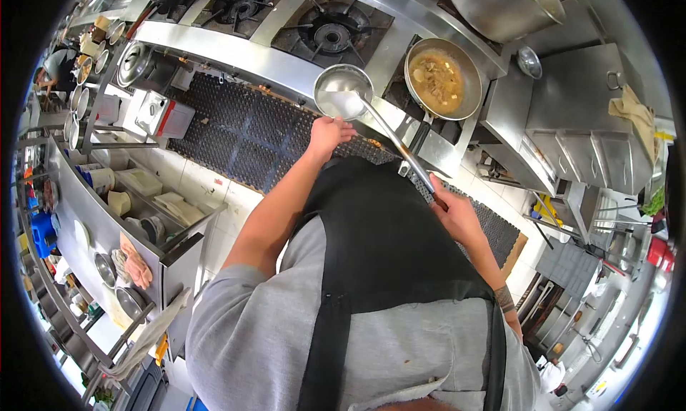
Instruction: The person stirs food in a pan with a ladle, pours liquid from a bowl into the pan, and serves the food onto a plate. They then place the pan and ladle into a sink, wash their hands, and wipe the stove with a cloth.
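In the head view, in front of the stove (pixel 286 57), the right hand (pixel 455 214) is clamped around the handle end of the ladle (pixel 344 93). The ladle's bowl sits over the stove's front edge, just left of the pan (pixel 441 78) of brown food. The left hand (pixel 329 134) is just below the bowl's near rim with its fingers bent; contact and grip cannot be determined. A large pot (pixel 504 7) stands behind the pan.
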Demonstrator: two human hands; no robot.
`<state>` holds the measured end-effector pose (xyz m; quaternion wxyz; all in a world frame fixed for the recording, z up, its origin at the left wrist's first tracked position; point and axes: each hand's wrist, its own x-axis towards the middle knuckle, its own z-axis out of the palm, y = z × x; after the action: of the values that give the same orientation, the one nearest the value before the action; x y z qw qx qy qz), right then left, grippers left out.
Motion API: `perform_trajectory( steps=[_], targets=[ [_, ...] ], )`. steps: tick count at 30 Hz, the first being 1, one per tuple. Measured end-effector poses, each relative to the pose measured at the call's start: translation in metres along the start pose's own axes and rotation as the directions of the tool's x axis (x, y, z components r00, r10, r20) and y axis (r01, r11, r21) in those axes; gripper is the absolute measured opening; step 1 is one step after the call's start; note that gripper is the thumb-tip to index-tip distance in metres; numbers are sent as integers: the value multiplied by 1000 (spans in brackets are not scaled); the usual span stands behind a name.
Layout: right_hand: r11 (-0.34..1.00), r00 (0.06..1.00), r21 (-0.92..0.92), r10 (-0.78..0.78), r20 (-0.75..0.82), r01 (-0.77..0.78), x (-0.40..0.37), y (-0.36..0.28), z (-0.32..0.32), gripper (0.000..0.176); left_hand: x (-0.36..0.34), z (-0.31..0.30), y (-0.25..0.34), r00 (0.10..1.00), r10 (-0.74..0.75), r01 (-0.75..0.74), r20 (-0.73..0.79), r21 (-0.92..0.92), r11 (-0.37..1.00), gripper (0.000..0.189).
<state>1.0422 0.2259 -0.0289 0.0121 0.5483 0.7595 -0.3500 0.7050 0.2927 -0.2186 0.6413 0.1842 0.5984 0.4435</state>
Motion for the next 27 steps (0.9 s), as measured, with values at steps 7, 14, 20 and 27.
perform_trajectory(
  steps=[7, 14, 20, 27],
  targets=[
    [857, 887, 294, 325, 327, -423, -11, -28, -49, 71, 8, -5, -6, 996, 66, -73, -65, -115, 991, 31],
    [995, 998, -80, 55, 6, -54, -6, -10, -17, 74, 7, -3, -8, 993, 71, -78, -95, -68, 995, 31],
    [998, 996, 22, 54, 66, -56, -3, -11, -19, 73, 2, -1, -3, 991, 57, -63, -120, -45, 997, 31],
    [817, 853, 307, 372, 365, -488, -11, -41, -61, 72, 9, -5, -12, 988, 97, -96, -119, 19, 995, 32]
  ],
)
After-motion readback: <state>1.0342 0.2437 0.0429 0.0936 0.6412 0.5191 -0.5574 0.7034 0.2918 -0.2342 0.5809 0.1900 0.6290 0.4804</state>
